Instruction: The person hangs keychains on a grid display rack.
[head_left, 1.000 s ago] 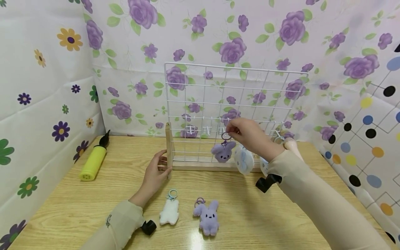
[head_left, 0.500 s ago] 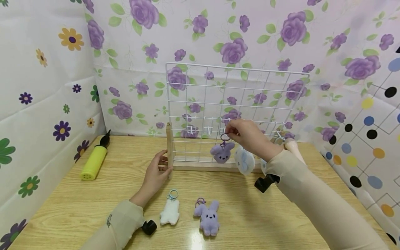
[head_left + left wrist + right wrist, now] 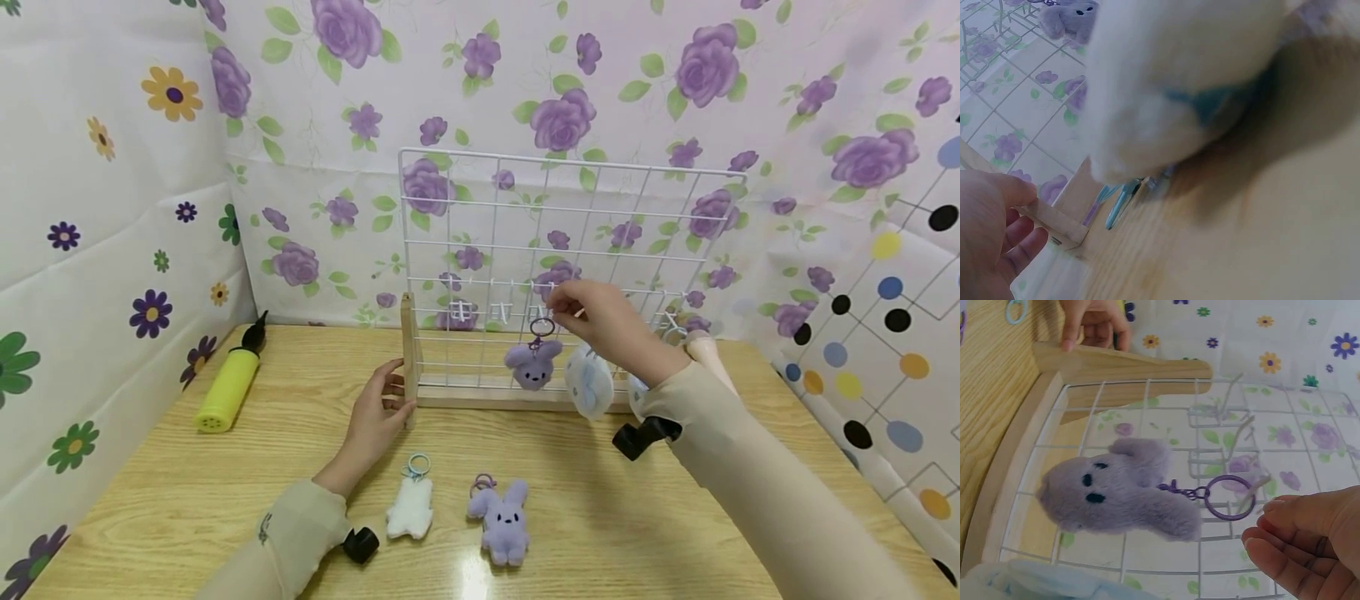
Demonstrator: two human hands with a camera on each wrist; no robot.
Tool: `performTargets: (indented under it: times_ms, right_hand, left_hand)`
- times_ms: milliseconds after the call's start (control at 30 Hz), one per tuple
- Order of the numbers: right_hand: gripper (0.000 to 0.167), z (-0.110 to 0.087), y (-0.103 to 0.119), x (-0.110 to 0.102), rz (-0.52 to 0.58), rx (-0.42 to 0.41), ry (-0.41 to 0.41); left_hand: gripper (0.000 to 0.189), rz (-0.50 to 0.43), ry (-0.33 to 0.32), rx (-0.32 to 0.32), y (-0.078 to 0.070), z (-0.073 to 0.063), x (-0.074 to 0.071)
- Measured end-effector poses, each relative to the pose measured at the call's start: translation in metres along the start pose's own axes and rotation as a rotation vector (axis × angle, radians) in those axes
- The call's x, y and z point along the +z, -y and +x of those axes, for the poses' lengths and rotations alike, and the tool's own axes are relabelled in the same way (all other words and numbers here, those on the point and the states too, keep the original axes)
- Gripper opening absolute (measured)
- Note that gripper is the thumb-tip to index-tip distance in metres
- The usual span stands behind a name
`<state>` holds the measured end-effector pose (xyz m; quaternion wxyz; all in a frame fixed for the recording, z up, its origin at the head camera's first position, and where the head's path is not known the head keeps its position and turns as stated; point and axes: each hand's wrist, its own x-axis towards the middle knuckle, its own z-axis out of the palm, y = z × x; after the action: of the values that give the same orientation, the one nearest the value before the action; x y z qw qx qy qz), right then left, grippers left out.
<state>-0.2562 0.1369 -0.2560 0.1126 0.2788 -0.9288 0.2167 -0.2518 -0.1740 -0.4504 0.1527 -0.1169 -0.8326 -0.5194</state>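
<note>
A white wire grid rack with wooden end pieces stands at the back of the table. My left hand grips its left wooden end piece, thumb in front. A purple plush bunny keychain hangs by its purple ring from a white hook on the grid. Just beside that ring is my right hand, fingertips apart from it and holding nothing. Round white-and-blue plush charms hang to the right, partly behind my right arm.
On the table in front lie a white plush keychain with a light blue ring and another purple bunny keychain. A yellow hand pump lies at the left. More white hooks line the grid. Patterned cloth surrounds the table.
My right hand has let go of the purple ring and moved slightly right; the bunny now hangs from the hook. My left hand has stayed on the rack.
</note>
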Motion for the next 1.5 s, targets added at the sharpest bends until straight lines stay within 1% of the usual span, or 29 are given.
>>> performTargets:
  times_ms: [133, 233, 367, 533, 833, 1033, 1200, 1333, 1500]
  right_hand:
    - [0.015, -0.004, 0.001, -0.006, 0.045, 0.023, -0.051]
    - [0.014, -0.010, 0.003, -0.012, 0.050, 0.025, -0.095]
    - [0.012, -0.018, 0.006, -0.019, 0.030, 0.008, -0.158]
    - [0.014, -0.026, 0.010, -0.026, 0.031, -0.006, -0.204]
    - [0.014, -0.045, 0.016, -0.030, -0.002, -0.071, -0.304]
    - [0.013, -0.058, 0.019, -0.029, 0.014, -0.103, -0.355]
    - [0.016, -0.070, 0.021, -0.024, 0.016, -0.133, -0.383]
    - [0.020, -0.079, 0.021, -0.016, 0.031, -0.157, -0.395]
    - [0.025, -0.087, 0.018, -0.001, 0.055, -0.185, -0.397]
  left_hand:
    - [0.065, -0.004, -0.004, 0.002, 0.000, 0.000, 0.000]
    - [0.066, -0.001, -0.004, -0.003, 0.000, 0.000, 0.000]
    - [0.066, 0.002, 0.001, -0.006, 0.000, 0.001, 0.000]
    - [0.065, 0.004, 0.003, -0.012, -0.001, 0.001, 0.000]
    - [0.065, 0.001, -0.007, -0.003, 0.000, 0.000, 0.000]
    - [0.065, 0.003, -0.004, 0.000, 0.001, 0.000, 0.000]
    - [0.066, 0.006, -0.004, -0.004, 0.001, 0.000, 0.000]
    - [0.065, 0.006, -0.002, -0.004, 0.000, 0.000, 0.000]
    - [0.065, 0.001, -0.008, -0.007, 0.000, 0.000, 0.000]
